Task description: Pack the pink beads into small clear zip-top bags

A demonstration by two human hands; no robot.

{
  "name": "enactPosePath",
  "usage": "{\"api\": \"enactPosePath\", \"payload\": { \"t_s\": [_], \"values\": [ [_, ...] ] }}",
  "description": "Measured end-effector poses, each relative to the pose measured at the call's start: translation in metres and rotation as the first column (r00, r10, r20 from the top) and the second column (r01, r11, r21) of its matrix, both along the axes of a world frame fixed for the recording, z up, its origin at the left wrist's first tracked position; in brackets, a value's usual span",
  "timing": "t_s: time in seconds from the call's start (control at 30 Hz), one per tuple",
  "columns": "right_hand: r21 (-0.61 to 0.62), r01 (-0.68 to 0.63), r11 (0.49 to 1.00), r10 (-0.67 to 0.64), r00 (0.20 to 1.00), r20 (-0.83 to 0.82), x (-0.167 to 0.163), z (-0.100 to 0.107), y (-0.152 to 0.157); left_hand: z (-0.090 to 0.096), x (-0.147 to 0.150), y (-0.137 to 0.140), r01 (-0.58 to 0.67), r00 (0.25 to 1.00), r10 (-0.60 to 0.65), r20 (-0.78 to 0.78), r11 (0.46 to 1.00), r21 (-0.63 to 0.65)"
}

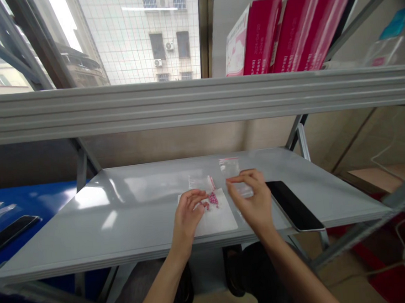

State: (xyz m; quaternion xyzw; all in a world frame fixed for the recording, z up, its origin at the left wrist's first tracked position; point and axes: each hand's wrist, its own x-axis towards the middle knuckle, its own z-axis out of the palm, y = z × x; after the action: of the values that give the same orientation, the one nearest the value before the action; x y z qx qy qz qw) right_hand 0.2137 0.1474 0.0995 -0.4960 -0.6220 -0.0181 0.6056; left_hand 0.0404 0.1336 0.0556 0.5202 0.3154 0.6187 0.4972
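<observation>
A small heap of pink beads [212, 198] lies on a white sheet [220, 222] near the table's front edge. Just left of the heap, my left hand [187, 214] rests low over the sheet with loosely curled fingers; a gap shows between thumb and fingertips, close to a few beads. Over the sheet's right side is my right hand [255, 198], raised, its thumb and index finger pinched together; anything between them is too small to make out. Behind the hands lie a clear zip bag [198, 183] and a second clear zip bag [229, 166], both with reddish seal strips.
To the right lies a black tablet or large phone [293, 205]. A grey shelf beam [151, 104] crosses above the table, with several red boxes [262, 36] on it. Lower left, a dark phone [11, 231] sits on a blue surface [50, 197].
</observation>
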Motion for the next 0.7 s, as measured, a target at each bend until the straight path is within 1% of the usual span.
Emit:
{"api": "enactPosePath", "payload": {
  "t_s": [0.07, 0.13, 0.2, 0.23, 0.27, 0.3, 0.37, 0.4, 0.43, 0.47, 0.5, 0.57, 0.6, 0.63, 0.7],
  "values": [
    [-0.056, -0.194, 0.979, 0.193, 0.981, -0.024, -0.03, -0.001, -0.012, -0.001, 0.0, -0.002, 0.057, 0.995, -0.06, 0.076, 0.998, 0.036],
    [-0.144, -0.361, 0.921, 0.347, 0.931, -0.116, -0.05, -0.01, -0.019, -0.001, -0.002, -0.005, 0.101, 0.993, -0.104, 0.058, 0.994, 0.046],
    [-0.208, -0.504, 0.838, 0.459, 0.858, -0.229, -0.055, -0.022, -0.022, -0.001, -0.005, -0.007, 0.124, 0.992, -0.124, -0.029, 0.992, 0.003],
    [-0.227, -0.556, 0.8, 0.491, 0.823, -0.285, -0.052, -0.028, -0.023, -0.001, -0.007, -0.008, 0.126, 0.989, -0.128, -0.068, 0.991, -0.038],
    [-0.232, -0.58, 0.781, 0.496, 0.802, -0.334, -0.047, -0.033, -0.023, 0.0, -0.01, -0.008, 0.125, 0.987, -0.133, -0.095, 0.988, -0.088],
    [-0.226, -0.572, 0.788, 0.472, 0.798, -0.375, -0.042, -0.037, -0.023, 0.002, -0.012, -0.008, 0.124, 0.984, -0.14, -0.108, 0.983, -0.137],
    [-0.205, -0.486, 0.849, 0.362, 0.82, -0.444, -0.029, -0.041, -0.023, 0.006, -0.018, -0.009, 0.134, 0.98, -0.161, -0.113, 0.967, -0.217],
    [-0.212, -0.448, 0.869, 0.312, 0.827, -0.468, -0.024, -0.042, -0.022, 0.008, -0.02, -0.009, 0.135, 0.977, -0.169, -0.128, 0.962, -0.238],
    [-0.24, -0.445, 0.863, 0.289, 0.825, -0.486, -0.02, -0.042, -0.021, 0.01, -0.023, -0.01, 0.137, 0.972, -0.178, -0.156, 0.96, -0.243],
    [-0.29, -0.484, 0.826, 0.297, 0.811, -0.504, -0.017, -0.041, -0.02, 0.012, -0.026, -0.01, 0.14, 0.964, -0.187, -0.19, 0.962, -0.236],
    [-0.347, -0.552, 0.758, 0.323, 0.78, -0.536, -0.014, -0.04, -0.019, 0.014, -0.028, -0.011, 0.142, 0.955, -0.193, -0.223, 0.964, -0.223],
    [-0.407, -0.695, 0.593, 0.355, 0.68, -0.642, -0.012, -0.04, -0.017, 0.016, -0.032, -0.013, 0.127, 0.947, -0.177, -0.269, 0.972, -0.196],
    [-0.403, -0.75, 0.524, 0.355, 0.622, -0.698, -0.011, -0.04, -0.016, 0.016, -0.034, -0.013, 0.095, 0.948, -0.146, -0.282, 0.978, -0.186],
    [-0.387, -0.794, 0.469, 0.35, 0.57, -0.744, -0.01, -0.04, -0.016, 0.016, -0.036, -0.013, 0.048, 0.951, -0.1, -0.292, 0.982, -0.181],
    [-0.362, -0.852, 0.377, 0.35, 0.494, -0.796, -0.008, -0.041, -0.017, 0.014, -0.04, -0.013, -0.082, 0.942, 0.027, -0.335, 0.985, -0.152]
  ]
}}
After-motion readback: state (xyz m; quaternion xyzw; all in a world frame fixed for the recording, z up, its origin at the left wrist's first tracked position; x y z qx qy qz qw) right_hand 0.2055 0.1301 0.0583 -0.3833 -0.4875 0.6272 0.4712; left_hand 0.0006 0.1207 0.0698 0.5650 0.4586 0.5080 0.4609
